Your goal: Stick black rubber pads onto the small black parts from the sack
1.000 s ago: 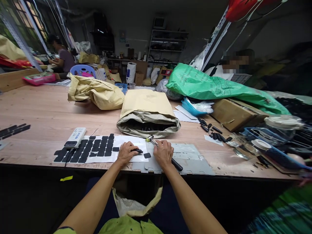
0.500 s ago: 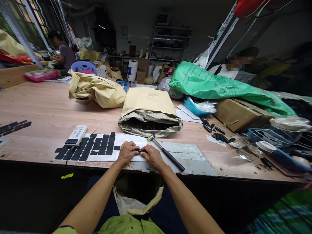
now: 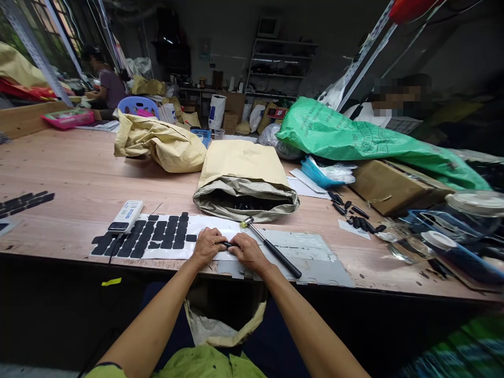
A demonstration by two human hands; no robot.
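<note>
Between my two hands, low over a white sheet at the table's front, is a small black elongated piece [image 3: 227,245]. My left hand [image 3: 208,245] is closed on its left end and my right hand [image 3: 247,251] on its right end; the fingers hide most of it, so its kind does not show. To the left, rows of black rounded patches [image 3: 167,232] lie on the white sheet. A hammer [image 3: 275,251] with a black handle rests on a grey plate [image 3: 325,262] right of my right hand. Behind my hands lies a paper sack [image 3: 244,163], its dark mouth toward me.
A white electronic device [image 3: 128,214] sits on the left patches. At right are black handle-like pieces [image 3: 360,223], a cardboard box [image 3: 394,189], a green sack [image 3: 346,136] and clear jars [image 3: 405,247]. An open sack [image 3: 252,325] hangs below the table edge. Two people sit farther back.
The whole view has shifted slightly, so the scene sits a little farther right. Both hands still hold the black piece in nearly the same place.
</note>
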